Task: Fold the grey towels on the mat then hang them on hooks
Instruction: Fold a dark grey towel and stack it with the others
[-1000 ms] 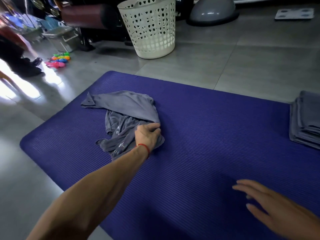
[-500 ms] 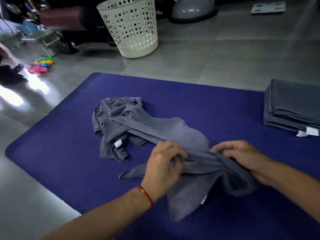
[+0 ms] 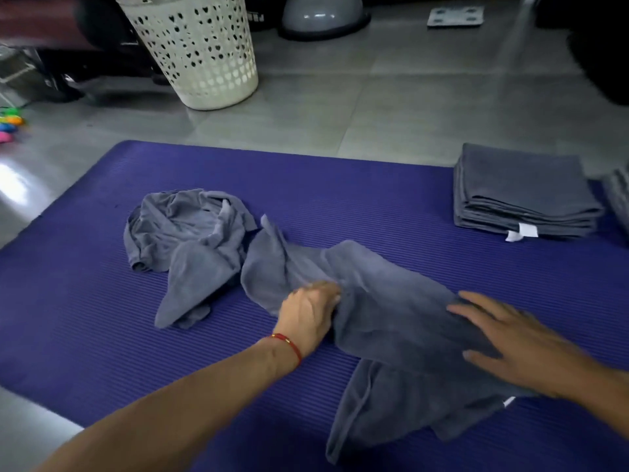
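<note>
Grey towel [image 3: 384, 301] rumpled mid-frame on mat [image 3: 85, 301] | left hand [image 3: 306, 311] grips its edge | right hand [image 3: 517, 338] flat, fingers apart | risk: tugging could snag second towel [image 3: 183, 233] touching upper-left, uneven fold

Grey tiled floor [image 3: 391, 107] with bright glare at left, perforated cream laundry basket [image 3: 200, 52], grey half-dome balance trainer [image 3: 323, 15], flat bathroom scale [image 3: 455, 16], coloured plastic toys [image 3: 10, 124] at left edge, dim background.

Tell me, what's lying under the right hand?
The right hand lies flat, fingers straight, on the grey towel spread over the purple mat. The towel part beneath the palm is covered, so its folds there cannot be seen.
</note>
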Demonstrator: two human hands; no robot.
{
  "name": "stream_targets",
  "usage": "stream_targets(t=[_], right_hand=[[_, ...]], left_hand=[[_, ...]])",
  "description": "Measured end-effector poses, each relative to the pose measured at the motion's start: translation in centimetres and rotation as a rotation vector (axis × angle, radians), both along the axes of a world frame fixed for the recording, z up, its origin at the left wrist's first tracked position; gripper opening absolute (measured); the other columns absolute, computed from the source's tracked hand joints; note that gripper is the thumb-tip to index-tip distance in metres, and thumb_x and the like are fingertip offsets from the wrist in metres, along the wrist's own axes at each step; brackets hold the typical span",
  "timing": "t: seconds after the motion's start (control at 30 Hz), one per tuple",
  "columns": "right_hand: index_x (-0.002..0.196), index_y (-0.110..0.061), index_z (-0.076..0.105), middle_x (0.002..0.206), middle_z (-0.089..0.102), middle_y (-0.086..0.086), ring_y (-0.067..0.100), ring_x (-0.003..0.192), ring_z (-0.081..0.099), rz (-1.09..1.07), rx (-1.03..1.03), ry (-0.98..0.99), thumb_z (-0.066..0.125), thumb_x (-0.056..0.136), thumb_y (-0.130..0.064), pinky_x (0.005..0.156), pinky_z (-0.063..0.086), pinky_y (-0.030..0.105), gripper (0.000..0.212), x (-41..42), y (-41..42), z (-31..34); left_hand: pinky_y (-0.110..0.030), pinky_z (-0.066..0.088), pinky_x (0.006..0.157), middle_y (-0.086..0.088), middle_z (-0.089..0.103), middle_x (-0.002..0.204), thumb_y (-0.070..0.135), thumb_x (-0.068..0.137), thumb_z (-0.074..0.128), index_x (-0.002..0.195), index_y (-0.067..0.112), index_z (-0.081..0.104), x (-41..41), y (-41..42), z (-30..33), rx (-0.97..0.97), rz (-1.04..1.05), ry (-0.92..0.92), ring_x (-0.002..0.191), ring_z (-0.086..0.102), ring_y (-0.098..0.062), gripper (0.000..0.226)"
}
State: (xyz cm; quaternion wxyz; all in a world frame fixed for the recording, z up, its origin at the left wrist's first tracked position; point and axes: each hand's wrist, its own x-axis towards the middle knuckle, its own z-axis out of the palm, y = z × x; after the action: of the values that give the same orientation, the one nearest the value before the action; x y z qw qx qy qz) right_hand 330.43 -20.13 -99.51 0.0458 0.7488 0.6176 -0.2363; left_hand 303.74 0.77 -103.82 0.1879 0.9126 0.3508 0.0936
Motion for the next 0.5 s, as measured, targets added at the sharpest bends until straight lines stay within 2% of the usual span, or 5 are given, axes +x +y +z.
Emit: stream_targets(t=[0.1,0.17,0.27,0.43,0.5], right_hand=[[0.148,-0.048,0.006,0.154,0.009,-0.029,-0.004,0.144,0.017,0.028,0.039,0.218,0.07,0.087,-0.056,0.11,0.007,0.004,0.088,-2.8,1.9,1.9],[0.14,-0.038,0.031,0.133,0.041,-0.027,-0.008,0.119,0.041,-0.117,0.037,0.409,0.077,0.089,-0.031,0.103,0.022,0.001,0.069,-4.5,3.2,1.8],[0.104,-0.029,0.063,0.078,0.074,-0.015,0.0,0.076,0.068,-0.417,0.188,0.616,0.074,0.091,-0.029,0.088,0.055,0.043,0.017,-4.9,4.9,0.3],[0.114,-0.03,0.062,0.093,0.076,-0.01,0.016,0.094,0.071,-0.666,0.179,0.454,0.069,0.094,-0.036,0.076,0.052,0.035,0.022,-1.1,4.8,-0.6],[0.137,-0.024,0.046,0.123,0.066,-0.002,0.021,0.11,0.064,-0.601,0.141,0.193,0.065,0.094,-0.024,0.085,0.048,0.037,0.047,-0.2,4.1,-1.2]], left_hand=[[-0.031,0.054,0.085,-0.001,0.072,0.103,0.025,0.103,0.051,0.112,0.011,0.069,3.0,-5.8,4.2,-0.256,-0.282,-0.355,0.094,0.068,-0.015,0.024],[-0.014,0.049,0.077,0.009,0.07,0.091,0.021,0.1,0.06,0.113,0.01,0.068,3.5,-7.6,5.5,-0.373,-0.284,-0.422,0.082,0.063,0.005,0.018],[-0.018,0.049,0.079,0.017,0.065,0.092,0.011,0.093,0.058,0.11,0.014,0.067,1.9,-5.9,4.3,-0.257,-0.089,-0.423,0.083,0.059,0.007,0.02],[-0.046,0.05,0.096,0.001,0.055,0.136,0.027,0.072,0.049,0.136,0.02,0.055,-3.9,-0.6,-0.7,-0.085,0.053,0.046,0.121,0.053,-0.024,0.064],[-0.033,0.047,0.104,-0.003,0.056,0.134,0.022,0.073,0.056,0.14,0.016,0.051,-5.5,-0.3,-2.0,-0.156,0.042,0.034,0.121,0.055,-0.024,0.067]])
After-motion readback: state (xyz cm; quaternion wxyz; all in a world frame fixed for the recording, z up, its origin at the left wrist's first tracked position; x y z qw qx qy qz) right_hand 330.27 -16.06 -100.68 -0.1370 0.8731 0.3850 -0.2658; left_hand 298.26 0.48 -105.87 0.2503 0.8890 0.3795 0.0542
